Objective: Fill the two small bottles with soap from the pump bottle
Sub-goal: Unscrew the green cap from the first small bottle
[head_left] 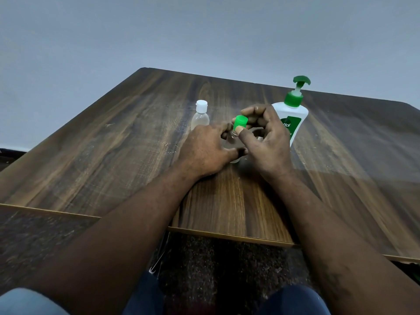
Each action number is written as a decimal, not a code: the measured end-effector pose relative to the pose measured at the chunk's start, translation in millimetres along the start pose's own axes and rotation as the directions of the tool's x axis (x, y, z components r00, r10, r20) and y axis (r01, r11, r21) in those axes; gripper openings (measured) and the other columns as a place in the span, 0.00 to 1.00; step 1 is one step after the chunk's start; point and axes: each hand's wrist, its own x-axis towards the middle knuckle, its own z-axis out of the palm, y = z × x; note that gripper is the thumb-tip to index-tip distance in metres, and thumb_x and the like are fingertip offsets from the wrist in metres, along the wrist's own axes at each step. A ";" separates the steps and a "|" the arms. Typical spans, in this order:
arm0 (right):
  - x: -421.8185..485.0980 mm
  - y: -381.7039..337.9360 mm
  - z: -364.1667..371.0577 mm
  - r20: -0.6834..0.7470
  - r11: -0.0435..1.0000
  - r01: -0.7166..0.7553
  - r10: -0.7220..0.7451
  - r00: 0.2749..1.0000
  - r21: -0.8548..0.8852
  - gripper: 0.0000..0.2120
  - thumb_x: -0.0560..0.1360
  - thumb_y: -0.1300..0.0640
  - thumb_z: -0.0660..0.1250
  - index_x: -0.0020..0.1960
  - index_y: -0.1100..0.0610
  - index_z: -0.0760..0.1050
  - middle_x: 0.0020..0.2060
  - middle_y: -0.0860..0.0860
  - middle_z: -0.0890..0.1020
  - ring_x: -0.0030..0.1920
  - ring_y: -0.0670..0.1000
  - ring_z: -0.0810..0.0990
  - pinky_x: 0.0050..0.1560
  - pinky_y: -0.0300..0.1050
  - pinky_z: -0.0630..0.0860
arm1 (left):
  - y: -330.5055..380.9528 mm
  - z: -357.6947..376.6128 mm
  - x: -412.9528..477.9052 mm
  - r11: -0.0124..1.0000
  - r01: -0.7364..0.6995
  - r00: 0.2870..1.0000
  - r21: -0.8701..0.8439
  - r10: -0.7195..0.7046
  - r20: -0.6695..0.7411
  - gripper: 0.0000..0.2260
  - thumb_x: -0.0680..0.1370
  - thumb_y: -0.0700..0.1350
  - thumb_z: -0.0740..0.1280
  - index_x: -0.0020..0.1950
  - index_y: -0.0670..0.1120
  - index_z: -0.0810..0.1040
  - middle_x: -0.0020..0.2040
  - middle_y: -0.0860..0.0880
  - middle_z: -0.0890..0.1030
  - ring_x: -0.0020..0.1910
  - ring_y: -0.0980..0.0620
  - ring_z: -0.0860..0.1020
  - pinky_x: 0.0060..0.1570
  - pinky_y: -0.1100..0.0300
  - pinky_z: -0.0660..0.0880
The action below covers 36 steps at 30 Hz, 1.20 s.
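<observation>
A small clear bottle (pixel 232 139) is held upright on the tabletop (pixel 113 155) by the left hand (pixel 204 151); its green cap (pixel 240 122) is pinched by the right hand (pixel 263 142); a second small bottle (pixel 200 117) stands far left, the pump bottle (pixel 292 112) far right.

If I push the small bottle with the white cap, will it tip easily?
Probably yes: the small bottle with the white cap stands upright, narrow and tall on the table. It looks clear and mostly empty, so likely light. Smooth plastic may slide first.
</observation>
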 end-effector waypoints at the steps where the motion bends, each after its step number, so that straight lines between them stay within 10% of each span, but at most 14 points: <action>1: -0.2 -0.3 -0.1 0.010 1.000 0.002 -0.002 1.000 0.002 0.17 0.75 0.60 0.76 0.61 0.56 0.77 0.52 0.48 0.86 0.52 0.47 0.85 0.54 0.45 0.82 | -0.1 0.3 0.0 1.000 -0.003 1.000 0.001 0.003 0.002 0.25 0.67 0.67 0.69 0.57 0.54 0.82 0.47 0.58 0.83 0.44 0.61 0.80 0.43 0.59 0.77; 14: 2.6 -1.9 -0.7 -0.170 0.993 -0.009 0.029 0.985 0.117 0.14 0.77 0.61 0.77 0.60 0.56 0.77 0.50 0.50 0.86 0.51 0.49 0.86 0.54 0.44 0.83 | 0.9 -1.2 -1.9 0.999 0.008 1.000 0.049 -0.007 -0.014 0.16 0.72 0.61 0.77 0.52 0.57 0.77 0.38 0.64 0.73 0.37 0.66 0.72 0.36 0.67 0.65; 19: 5.1 2.8 0.8 -0.234 0.997 -0.061 0.069 0.970 0.045 0.12 0.76 0.64 0.76 0.57 0.56 0.78 0.47 0.45 0.84 0.43 0.40 0.83 0.47 0.35 0.79 | 2.0 -4.3 -4.4 0.998 0.062 0.991 0.022 -0.059 -0.123 0.21 0.72 0.60 0.77 0.61 0.54 0.79 0.51 0.58 0.84 0.50 0.57 0.81 0.49 0.56 0.77; 28: 2.6 17.3 7.3 -0.020 0.953 0.001 -0.008 1.000 -0.304 0.14 0.75 0.60 0.77 0.59 0.49 0.83 0.52 0.46 0.86 0.49 0.46 0.85 0.54 0.47 0.84 | 4.2 -12.1 -7.6 0.998 0.027 0.939 -0.058 -0.045 -0.341 0.21 0.72 0.56 0.76 0.61 0.51 0.75 0.53 0.56 0.84 0.49 0.55 0.82 0.46 0.59 0.76; 31: 1.8 16.9 9.7 0.035 0.949 -0.035 0.048 0.998 -0.312 0.17 0.75 0.58 0.78 0.62 0.52 0.81 0.47 0.46 0.86 0.45 0.43 0.84 0.49 0.37 0.81 | 3.6 -12.8 -8.0 0.997 -0.001 0.932 -0.078 -0.027 -0.362 0.19 0.74 0.53 0.77 0.61 0.49 0.76 0.51 0.56 0.83 0.37 0.60 0.77 0.38 0.69 0.69; 36: 5.5 16.0 14.0 0.082 0.902 0.021 0.016 0.996 -0.432 0.07 0.75 0.59 0.77 0.51 0.55 0.82 0.42 0.46 0.82 0.38 0.42 0.78 0.40 0.27 0.70 | 2.8 -10.1 -6.6 0.996 -0.029 0.931 -0.084 -0.003 -0.364 0.19 0.73 0.52 0.77 0.60 0.49 0.77 0.50 0.57 0.84 0.42 0.55 0.81 0.43 0.58 0.77</action>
